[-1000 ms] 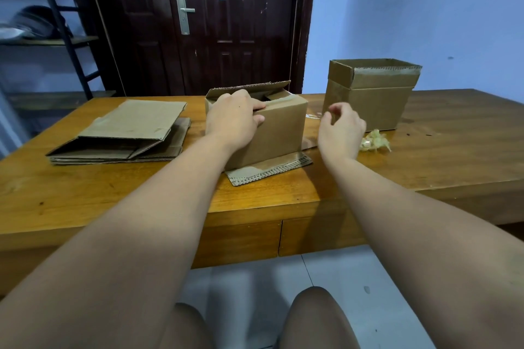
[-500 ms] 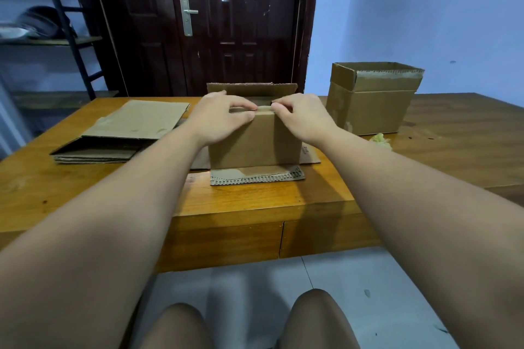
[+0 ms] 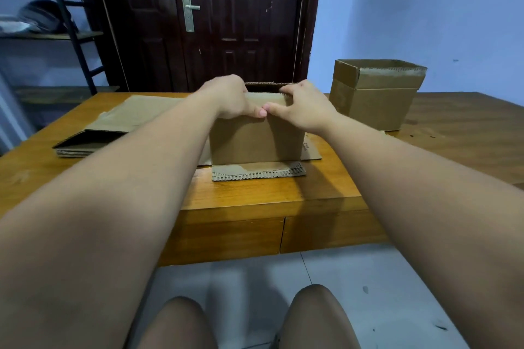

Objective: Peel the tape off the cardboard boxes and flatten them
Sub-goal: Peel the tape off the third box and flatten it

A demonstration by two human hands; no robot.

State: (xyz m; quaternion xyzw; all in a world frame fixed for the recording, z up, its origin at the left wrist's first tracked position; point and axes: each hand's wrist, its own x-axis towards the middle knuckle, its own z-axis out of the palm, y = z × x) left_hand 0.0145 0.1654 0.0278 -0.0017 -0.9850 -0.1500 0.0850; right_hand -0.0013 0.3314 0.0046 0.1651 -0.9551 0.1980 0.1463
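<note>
A small brown cardboard box [image 3: 255, 142] stands upright in the middle of the wooden table [image 3: 283, 193], its bottom flaps spread flat on the wood. My left hand [image 3: 229, 98] grips the near top edge of this box, fingers over the rim and thumb on the front face. My right hand [image 3: 303, 108] grips the same edge beside it, and the two thumbs almost touch. A second, taller open box [image 3: 374, 93] stands to the right, apart from both hands. No tape is visible on the box I hold.
A stack of flattened cardboard [image 3: 113, 127] lies on the left of the table. A dark door [image 3: 226, 22] and a metal shelf rack [image 3: 56, 22] stand behind the table. My knees show below the table's front edge, over a tiled floor.
My right hand came from beside the far box to the near box's top edge. The box turned square to me, and both hands closed in until the thumbs nearly meet.
</note>
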